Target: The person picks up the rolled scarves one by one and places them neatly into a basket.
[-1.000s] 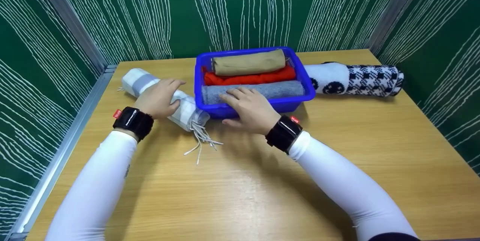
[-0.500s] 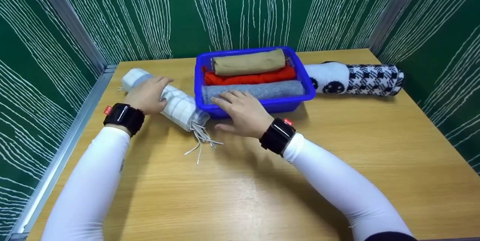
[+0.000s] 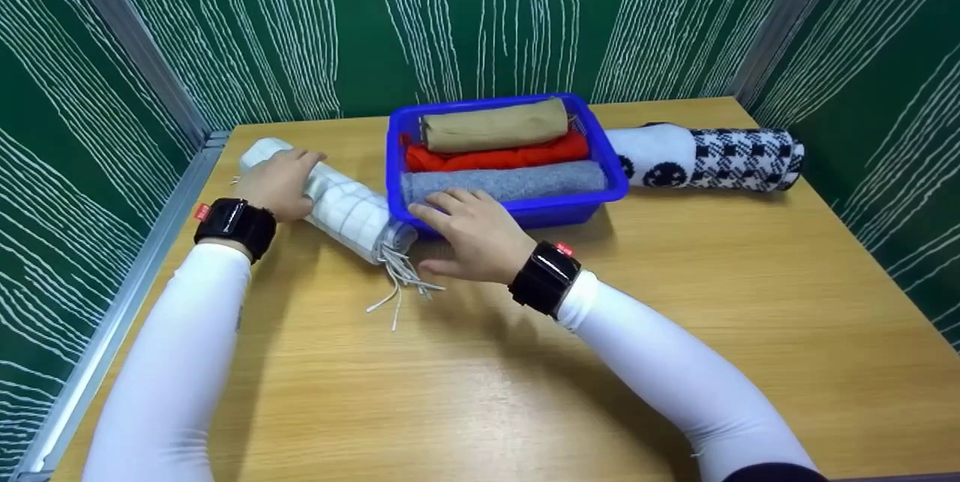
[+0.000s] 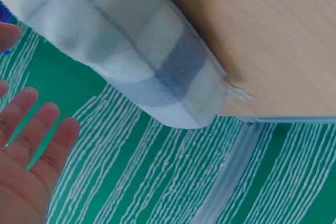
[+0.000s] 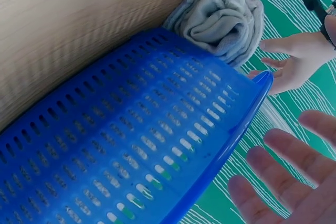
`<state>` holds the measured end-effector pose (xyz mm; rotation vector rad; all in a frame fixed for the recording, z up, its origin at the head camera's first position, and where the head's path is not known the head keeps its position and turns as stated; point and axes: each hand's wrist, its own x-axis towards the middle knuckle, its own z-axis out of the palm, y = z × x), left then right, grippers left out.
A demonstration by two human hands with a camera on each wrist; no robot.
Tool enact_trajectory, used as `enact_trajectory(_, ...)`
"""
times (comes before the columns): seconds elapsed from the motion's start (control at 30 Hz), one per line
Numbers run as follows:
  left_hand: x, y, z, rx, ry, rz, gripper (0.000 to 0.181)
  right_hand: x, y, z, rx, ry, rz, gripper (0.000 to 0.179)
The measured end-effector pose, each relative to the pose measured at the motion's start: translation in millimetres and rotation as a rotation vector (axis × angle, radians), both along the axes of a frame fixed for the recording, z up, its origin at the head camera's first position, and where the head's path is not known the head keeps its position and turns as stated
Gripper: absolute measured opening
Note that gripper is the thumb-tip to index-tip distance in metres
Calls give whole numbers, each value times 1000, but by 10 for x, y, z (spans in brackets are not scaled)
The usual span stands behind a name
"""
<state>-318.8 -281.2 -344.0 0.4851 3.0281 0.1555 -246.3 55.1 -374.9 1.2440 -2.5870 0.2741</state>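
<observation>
A rolled white and grey checked scarf (image 3: 349, 212) with a fringe lies slantwise on the table, its fringed end against the blue basket (image 3: 517, 214). Over the scarf's far half is my left hand (image 3: 277, 184), fingers spread; the left wrist view shows those fingers (image 4: 47, 129) relaxed and apart from the cloth. My right hand (image 3: 480, 235), fingers loosely extended, hovers by the basket's front left corner. In the right wrist view its fingers (image 5: 289, 156) are outside the rim, holding nothing. Inside the basket lie a grey roll (image 3: 517, 181), a red roll (image 3: 502, 154) and a tan roll (image 3: 499, 126).
Right of the basket lies a black and white patterned roll (image 3: 705, 158), close to the basket wall. Green panels with white lines (image 3: 525, 17) enclose the wooden table (image 3: 480, 392) at the back and sides.
Both hands have drifted left and slightly nearer: the left toward the scarf's far end, the right along the basket's front toward its left corner. The rolls and basket have stayed in place.
</observation>
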Motion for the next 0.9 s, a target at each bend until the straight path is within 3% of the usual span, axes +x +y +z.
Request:
enact_trajectory(0.17,-75,-82,-54,-31,-35,15,81,15,-25,-5,2,11,5,80)
enact_trajectory(0.5,-135,-165,-131,-109,-35,32,79,42,-75,-3,16,4,8,81)
enact_trajectory(0.73,-143,-157,-260,-197,12,-11,85,73,-124,-1,32,7,14,81)
enact_trajectory(0.9,-138,-100,-362,-213,16,-34,86,81,-140,-28,35,12,13,81)
